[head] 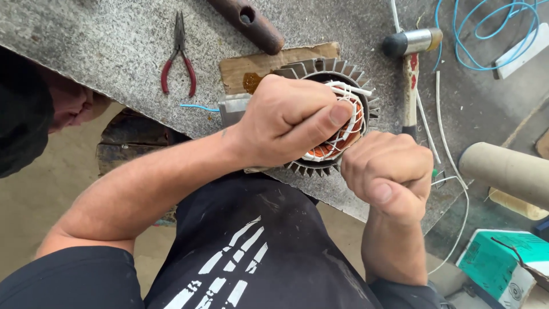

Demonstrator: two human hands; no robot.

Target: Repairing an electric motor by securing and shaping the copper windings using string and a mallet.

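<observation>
A speckled stone counter (pixel 114 51) carries a finned motor stator (pixel 337 114) near its front edge. The left hand (pixel 286 117) grips the stator's copper winding, fingers closed over it; the right hand (pixel 389 174), fisted, pinches a white lacing cord (pixel 349 91)

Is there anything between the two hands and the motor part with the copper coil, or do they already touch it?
Nothing visible stands between. The left hand lies on the finned motor part, its thumb pressing the copper coil tied with white cord. The right hand is closed in a fist at the part's near rim.
</observation>
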